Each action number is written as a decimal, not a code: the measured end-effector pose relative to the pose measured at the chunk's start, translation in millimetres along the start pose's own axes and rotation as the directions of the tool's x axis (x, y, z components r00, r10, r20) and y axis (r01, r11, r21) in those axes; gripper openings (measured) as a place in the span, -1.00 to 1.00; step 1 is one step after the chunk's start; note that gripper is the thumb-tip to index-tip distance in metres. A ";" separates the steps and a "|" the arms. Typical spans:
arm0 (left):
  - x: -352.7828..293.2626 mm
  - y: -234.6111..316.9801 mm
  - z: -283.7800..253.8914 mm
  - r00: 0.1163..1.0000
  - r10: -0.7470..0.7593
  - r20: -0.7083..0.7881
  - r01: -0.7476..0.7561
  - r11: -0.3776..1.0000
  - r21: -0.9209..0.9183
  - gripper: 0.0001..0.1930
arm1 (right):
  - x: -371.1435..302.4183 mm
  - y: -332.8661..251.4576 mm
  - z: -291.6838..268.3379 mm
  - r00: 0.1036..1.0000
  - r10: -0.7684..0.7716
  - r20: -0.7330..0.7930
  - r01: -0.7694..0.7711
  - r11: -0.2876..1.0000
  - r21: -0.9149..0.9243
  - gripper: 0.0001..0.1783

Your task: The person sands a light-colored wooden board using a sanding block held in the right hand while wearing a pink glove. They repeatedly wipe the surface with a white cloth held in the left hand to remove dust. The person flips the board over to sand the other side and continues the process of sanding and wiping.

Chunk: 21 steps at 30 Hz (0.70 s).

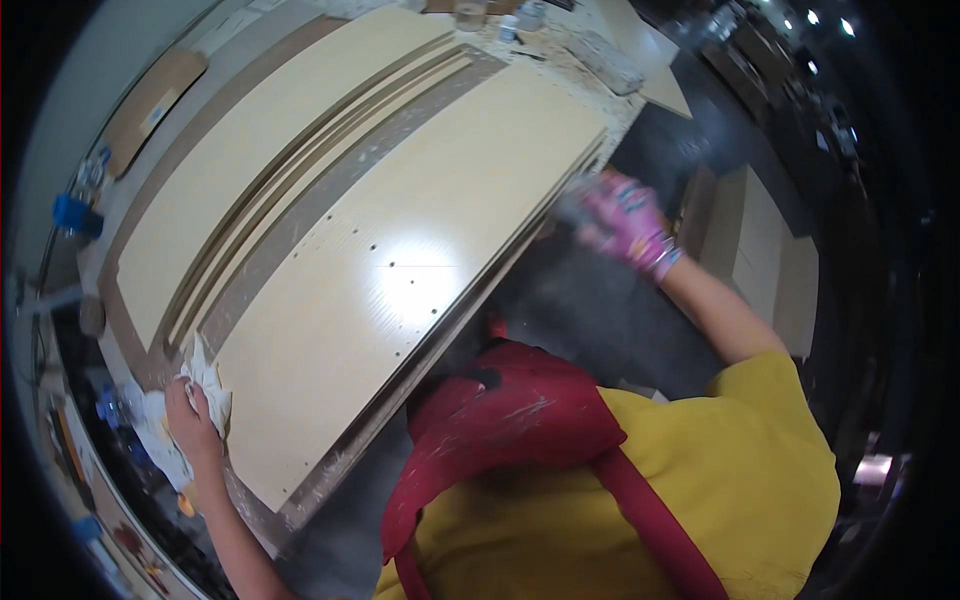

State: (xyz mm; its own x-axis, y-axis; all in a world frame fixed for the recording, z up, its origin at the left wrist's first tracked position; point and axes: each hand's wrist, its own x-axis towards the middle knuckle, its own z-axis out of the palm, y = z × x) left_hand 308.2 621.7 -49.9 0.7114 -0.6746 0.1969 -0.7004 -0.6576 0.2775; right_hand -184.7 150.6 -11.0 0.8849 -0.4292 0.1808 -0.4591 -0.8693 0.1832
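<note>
A long pale wooden panel (450, 190) with a row of small drilled holes lies on the workbench in front of me, glossy where light falls on it. At its left end, my bare left hand (193, 420) is closed on a crumpled white cloth (207, 378). My right hand (630, 222), in a pink patterned glove, is beside the panel's right-hand long edge, towards the far end. Motion smears its fingers. A greyish blur shows at the fingertips, and I cannot make out whether it is a held thing.
Beyond it lies a second pale panel (200, 210), with narrow strips (310, 150) between the two. Jars (470, 14) and a grey block-like thing (605, 62) sit at the bench's far end. Cardboard boxes (755, 250) stand on the floor at right. A blue container (77, 215) is at far left.
</note>
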 end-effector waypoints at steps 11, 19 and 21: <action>101.6 247.3 25.1 0.799 0.431 0.419 -0.454 0.890 -0.049 -0.25 | -6.7 -75.0 1.7 0.860 -0.277 0.428 -0.397 0.162 0.903 -0.19; 173.1 234.6 58.3 0.664 0.097 0.742 -0.176 0.984 0.029 -0.38 | 46.4 -94.4 45.7 0.793 -0.419 0.442 -0.445 0.097 0.890 -0.28; 172.8 243.6 45.5 0.684 0.195 0.703 -0.191 0.978 -0.085 -0.46 | 56.3 -95.7 36.2 0.804 -0.477 0.355 -0.416 -0.025 0.909 -0.44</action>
State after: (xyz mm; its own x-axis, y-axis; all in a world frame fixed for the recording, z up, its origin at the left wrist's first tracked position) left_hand 257.8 329.7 8.9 0.3095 -0.8251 -0.4727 -0.8158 -0.4858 0.3137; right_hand -88.2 200.8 -53.4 0.9582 -0.0177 -0.2855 -0.2858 -0.0227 -0.9580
